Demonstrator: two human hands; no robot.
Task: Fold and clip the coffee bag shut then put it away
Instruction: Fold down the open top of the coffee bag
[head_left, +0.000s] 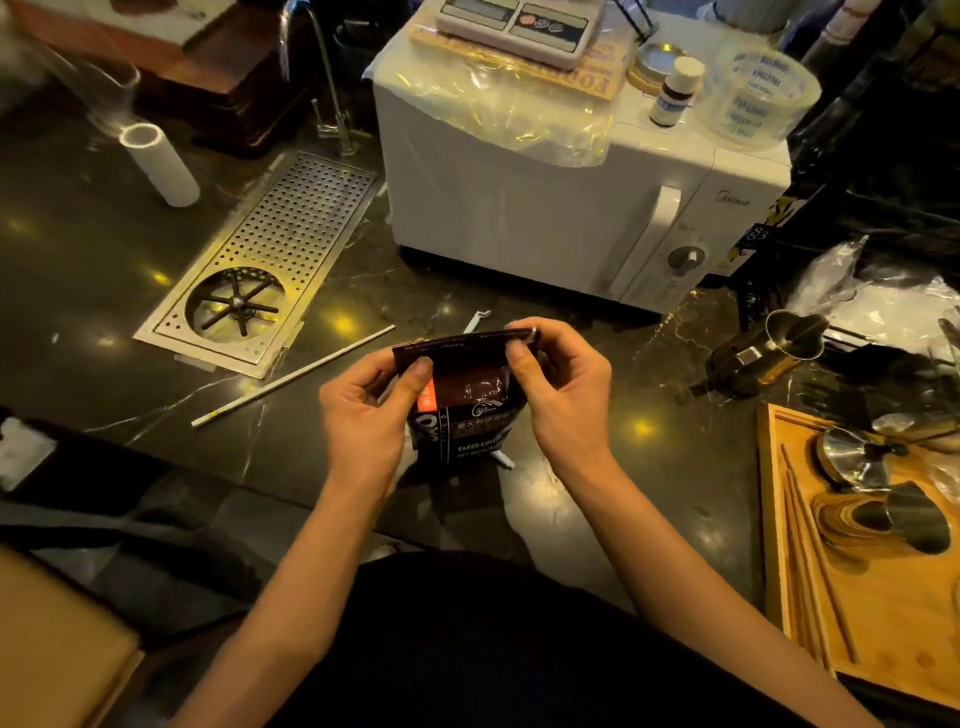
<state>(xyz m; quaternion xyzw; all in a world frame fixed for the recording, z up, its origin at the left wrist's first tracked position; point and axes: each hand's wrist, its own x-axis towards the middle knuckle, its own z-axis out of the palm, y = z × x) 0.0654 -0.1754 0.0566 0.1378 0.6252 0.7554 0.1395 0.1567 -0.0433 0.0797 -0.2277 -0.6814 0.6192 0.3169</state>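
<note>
At the lower centre of the frame two bare forearms reach forward over a dark garment. The left hand (366, 410) pinches the upper left corner of a coffee bag (460, 395), thumb pressed on the front and fingers curled behind. The right hand (561, 387) pinches the upper right corner the same way, thumb in front. The bag is glossy, dark brown foil with white lettering and an orange patch, standing upright in mid-frame with its flat top edge stretched between the hands; whether its base touches the surface is unclear.

It sits over a black polished stone counter (104, 249) veined in white and dotted with yellow light reflections. At the right edge lies one wooden tray (883, 623) holding shiny metal cone-shaped pieces. Left of the bag rests one thin white stick (293, 376). Further up left is one perforated steel drain tray (270, 260) with a round rinser. In the upper centre stands one boxy white microwave (545, 208), topped with crinkled clear plastic, one scale (519, 26), one small bottle (675, 91) and one roll of clear tape (758, 98). One white cylinder (161, 163) stands at the upper left.
</note>
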